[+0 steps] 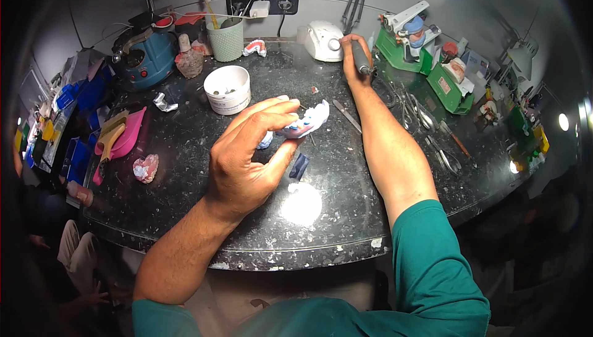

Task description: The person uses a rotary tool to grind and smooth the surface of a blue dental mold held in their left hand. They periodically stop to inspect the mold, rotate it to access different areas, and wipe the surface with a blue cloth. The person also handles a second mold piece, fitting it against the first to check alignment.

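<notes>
My left hand (250, 145) is closed on a white dental cast (311, 120) with blue and pink patches, raised above the middle of the dark bench. Thumb and fingers pinch it by its left part. Farther off, my right hand (356, 68) is wrapped round a dark grey rotary handpiece (361, 58). Its fingertips are beside the knob of a white control box (324, 41); I cannot tell whether they touch it. Below the cast lies a small dark blue block (299, 167). A thin metal tool (347, 116) rests left of my right forearm.
Behind my left hand stands a white tub (227, 90). A tool cup (225, 39) and blue machine (145, 58) stand at the back left, a pink dustpan with brush (120, 136) nearer. Right of my forearm lie several metal tools (420, 112), beside green trays (450, 90).
</notes>
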`<action>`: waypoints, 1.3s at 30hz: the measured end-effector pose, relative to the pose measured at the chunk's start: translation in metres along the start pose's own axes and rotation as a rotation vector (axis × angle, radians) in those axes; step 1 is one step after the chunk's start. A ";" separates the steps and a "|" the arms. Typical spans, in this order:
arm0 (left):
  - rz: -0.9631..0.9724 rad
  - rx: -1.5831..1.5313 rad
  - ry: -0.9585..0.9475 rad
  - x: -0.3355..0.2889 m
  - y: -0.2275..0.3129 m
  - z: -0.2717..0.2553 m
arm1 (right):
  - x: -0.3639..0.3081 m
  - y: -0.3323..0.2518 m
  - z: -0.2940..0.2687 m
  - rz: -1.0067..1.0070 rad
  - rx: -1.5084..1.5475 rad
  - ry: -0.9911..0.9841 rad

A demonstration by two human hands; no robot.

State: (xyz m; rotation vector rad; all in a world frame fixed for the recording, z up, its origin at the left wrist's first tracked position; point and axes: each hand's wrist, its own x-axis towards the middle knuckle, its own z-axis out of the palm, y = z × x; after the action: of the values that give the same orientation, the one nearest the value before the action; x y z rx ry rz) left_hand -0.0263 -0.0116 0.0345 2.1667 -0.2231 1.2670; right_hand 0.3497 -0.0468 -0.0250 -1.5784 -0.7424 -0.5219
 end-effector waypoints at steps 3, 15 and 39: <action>-0.015 -0.014 0.010 0.001 0.001 0.001 | 0.002 0.010 0.000 -0.059 0.019 0.003; 0.011 0.007 0.062 0.000 0.002 -0.001 | 0.005 -0.003 0.008 0.015 0.088 0.152; 0.234 0.274 0.021 0.001 0.022 -0.005 | -0.156 -0.222 -0.137 -0.677 0.446 -0.437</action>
State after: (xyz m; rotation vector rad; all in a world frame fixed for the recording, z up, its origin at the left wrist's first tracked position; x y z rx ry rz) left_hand -0.0392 -0.0265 0.0463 2.4116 -0.3181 1.5266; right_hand 0.0937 -0.1985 0.0393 -1.0010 -1.6299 -0.4476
